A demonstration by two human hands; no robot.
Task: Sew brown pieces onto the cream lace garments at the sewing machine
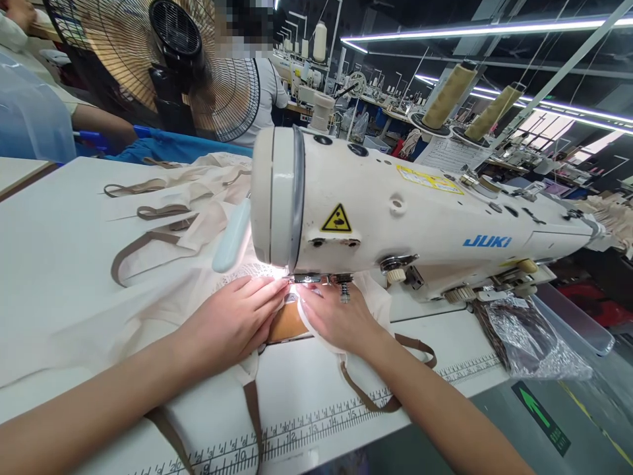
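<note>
A cream garment [168,323] with brown straps lies under the head of a white sewing machine [346,191]. At the lit needle area, my left hand [232,316] presses on the garment, its fingers together and their tips gripping the cloth. Opposite it, my right hand [336,313] holds the garment's curved edge close to the presser foot, which the machine head and my fingers partly hide. Between both hands shows an orange-brown plate [288,322] on the machine bed. One brown strap [253,415] hangs toward the table's front edge, and another loops below my right wrist.
More cream pieces with brown straps [148,247] spread over the white table [64,244] to the left. A printed ruler [297,429] runs along the front edge. Clear plastic bags [529,330] lie at right. Behind stand a large fan [173,72], a person, and thread cones [450,95].
</note>
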